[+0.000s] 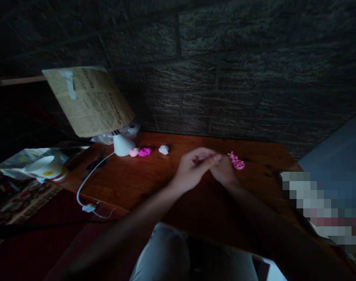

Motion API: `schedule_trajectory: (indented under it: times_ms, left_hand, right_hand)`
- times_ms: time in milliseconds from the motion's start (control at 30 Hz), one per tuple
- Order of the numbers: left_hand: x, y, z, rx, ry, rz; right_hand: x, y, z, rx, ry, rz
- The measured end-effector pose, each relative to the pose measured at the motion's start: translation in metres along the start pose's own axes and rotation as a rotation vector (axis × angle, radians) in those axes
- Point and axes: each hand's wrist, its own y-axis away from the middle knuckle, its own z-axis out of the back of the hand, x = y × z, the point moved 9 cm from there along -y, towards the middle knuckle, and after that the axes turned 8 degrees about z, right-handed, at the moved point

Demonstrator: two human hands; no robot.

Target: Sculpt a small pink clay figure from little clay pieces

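My left hand (pixel 191 168) and my right hand (pixel 224 168) are pressed together above the wooden table, fingers curled in. Anything between them is hidden by the palms and fingers. Just beyond my right hand lies a crumpled, frilly pink piece (pixel 237 160). To the left of my hands, a small white lump (pixel 163 150) rests on the tabletop. Farther left sit a bright magenta lump (pixel 145 152) and a pale pink lump (pixel 134 152), side by side and looking like soft modelling clay.
A table lamp (pixel 123 145) with a newsprint shade (pixel 92 101) stands at the back left of the table (pixel 122 183). Its white cord (pixel 83 186) hangs over the front edge. Dark scissors (pixel 98 160) and a white cup (pixel 45 166) are further left. A stone-patterned wall rises behind.
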Motion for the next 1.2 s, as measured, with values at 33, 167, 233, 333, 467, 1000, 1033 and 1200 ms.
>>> schedule_trajectory:
  times_ms: [33,167,233,333,467,1000,1033,1200]
  left_hand:
    - [0.012,-0.012,0.015,-0.079,-0.049,-0.025]
    - [0.047,-0.044,0.052,-0.179,-0.300,-0.081]
    - [0.054,-0.050,0.058,-0.167,-0.385,-0.083]
    - [0.060,-0.052,0.051,-0.071,-0.449,-0.084]
    - [0.063,-0.051,0.049,-0.055,-0.467,-0.114]
    - [0.083,-0.060,0.056,0.058,-0.206,0.009]
    - [0.084,-0.060,0.057,0.054,-0.185,0.005]
    - [0.084,-0.062,0.065,-0.013,-0.124,0.010]
  right_hand:
    - [0.000,-0.001,0.000,0.004,-0.005,0.002]
    - [-0.006,-0.001,-0.003,0.007,-0.022,-0.053]
    - [-0.009,-0.001,-0.004,0.006,-0.035,-0.076]
    - [-0.011,-0.001,-0.005,0.014,-0.050,-0.064]
    - [-0.017,-0.002,-0.004,0.015,-0.033,-0.087]
    - [-0.014,-0.001,0.003,-0.086,-0.107,-0.052]
    - [-0.013,-0.001,0.004,-0.095,-0.100,-0.038]
    - [-0.009,-0.001,0.006,-0.112,-0.064,-0.030]
